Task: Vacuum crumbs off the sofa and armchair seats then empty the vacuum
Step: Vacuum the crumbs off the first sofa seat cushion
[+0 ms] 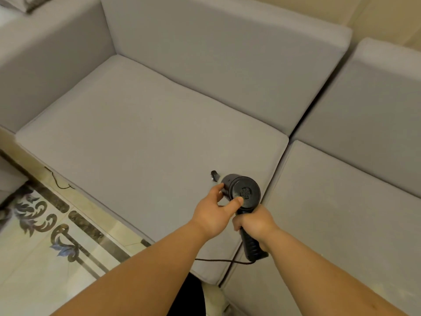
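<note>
Now right hand [255, 222] gripping vacuum [243, 192] handle, left hand [214, 213] pinching its body, above sofa [136, 133]

The floor [29, 265] is glossy pale tile with a dark border strip and dark scroll ornaments. A thin dark cable [58, 181] lies on it. The wall [385, 12] at the upper right is cream, perhaps with panel lines. Light is soft and even.

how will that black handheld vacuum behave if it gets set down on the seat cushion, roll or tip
The handheld vacuum has a round drum body, so it may roll on its side. Its long handle, gripped by the right hand, should limit that. The trailing cord looks floppy and could tug it.
</note>
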